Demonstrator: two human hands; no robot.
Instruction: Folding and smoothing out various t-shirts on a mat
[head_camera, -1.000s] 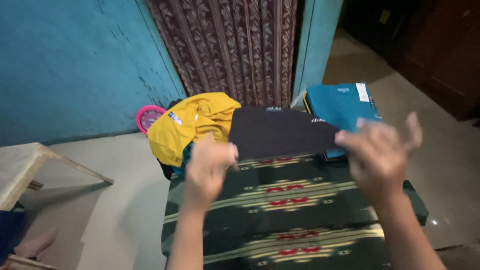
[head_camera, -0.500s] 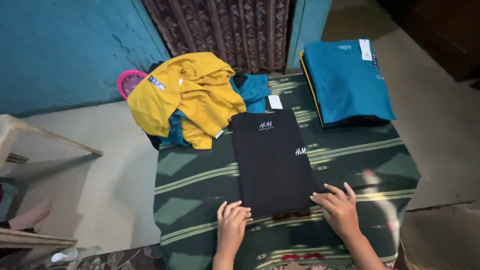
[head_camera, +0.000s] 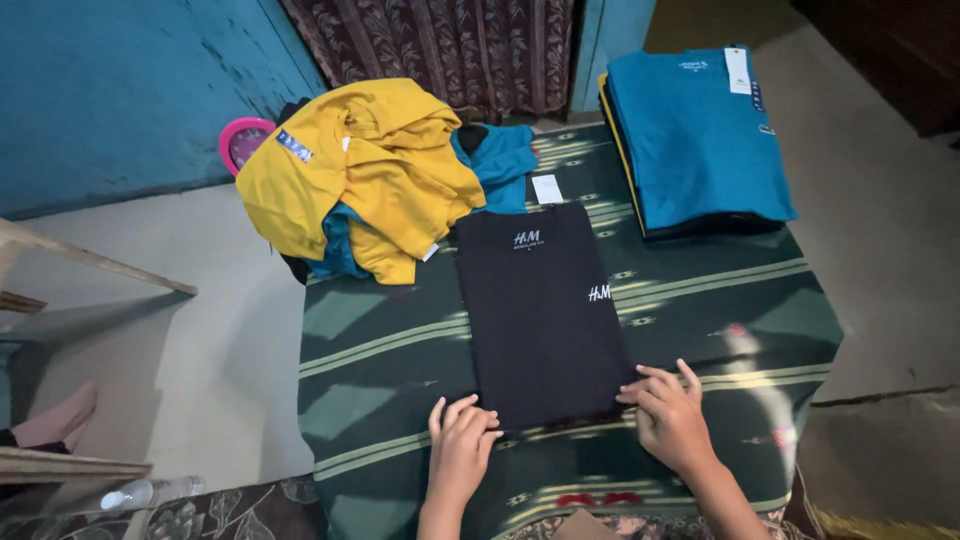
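Green cloth (head_camera: 400, 360) under black shirt (head_camera: 540, 310)

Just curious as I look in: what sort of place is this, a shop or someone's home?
Probably a room in a home, used for folding clothes. A patterned green cloth lies on the bare floor as a work surface, a curtain hangs against a painted blue wall, and folded shirts are stacked by hand.
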